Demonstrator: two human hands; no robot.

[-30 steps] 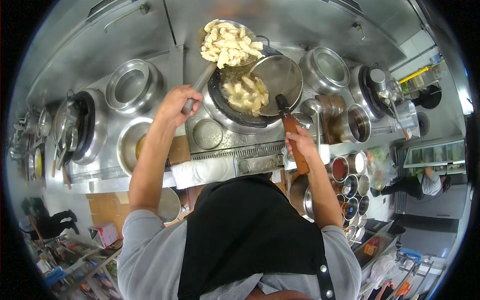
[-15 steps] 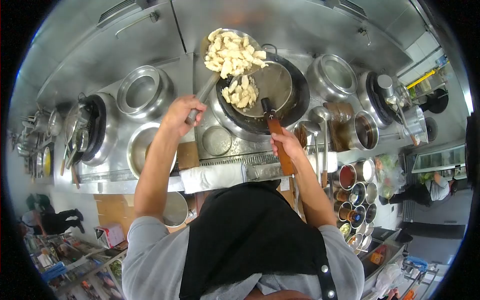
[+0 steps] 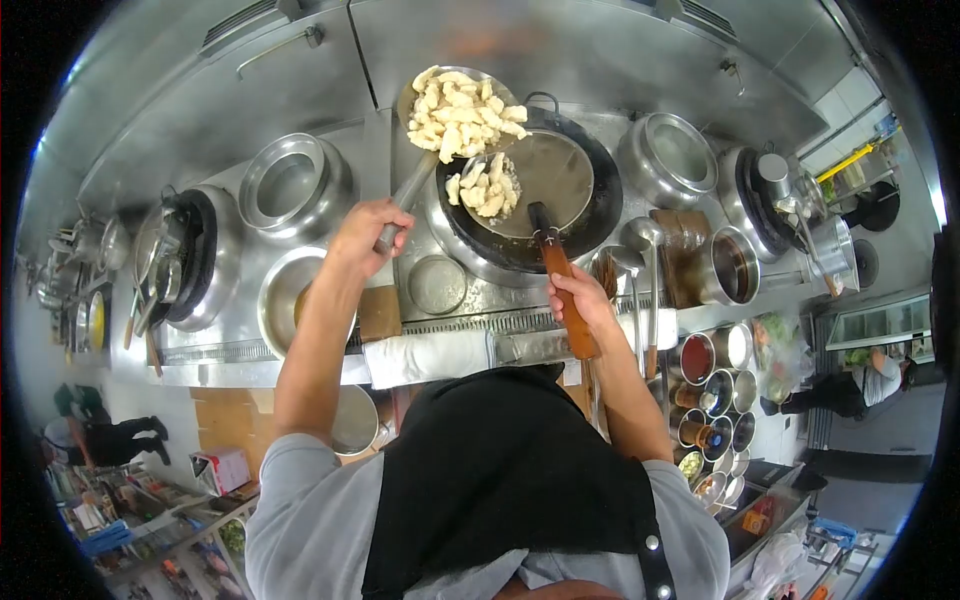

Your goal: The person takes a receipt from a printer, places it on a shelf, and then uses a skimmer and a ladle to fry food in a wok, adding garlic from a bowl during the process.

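Note:
My left hand (image 3: pixel 370 238) is closed around the metal handle of a large round strainer (image 3: pixel 405 105). Heaped in that strainer, pale, lumpy food pieces (image 3: pixel 462 115) hang over the upper left rim of a black wok (image 3: pixel 606 180). My right hand (image 3: pixel 586 300) grips a wooden-handled skimmer (image 3: pixel 556 262), whose dark ferrule reaches over the wok. A smaller cluster of pale pieces (image 3: pixel 487 188) sits at the wok's left side, apparently on the skimmer's head, though its outline is hard to make out. Greyish liquid (image 3: pixel 550 175) shows inside the wok.
Metal pots (image 3: pixel 283 185) flank the wok, with another pot (image 3: pixel 672 150) at right. Ladles (image 3: pixel 640 240) and a pot of dark liquid (image 3: pixel 732 265) lie nearer. A folded white towel (image 3: pixel 428 358) rests on the front edge. Several seasoning containers (image 3: pixel 698 355) stand at lower right. Other people are farther off.
The view has shifted slightly. Both hands keep their grips, and the strainer stays over the wok's rim. The skimmer's handle has moved slightly right and toward me.

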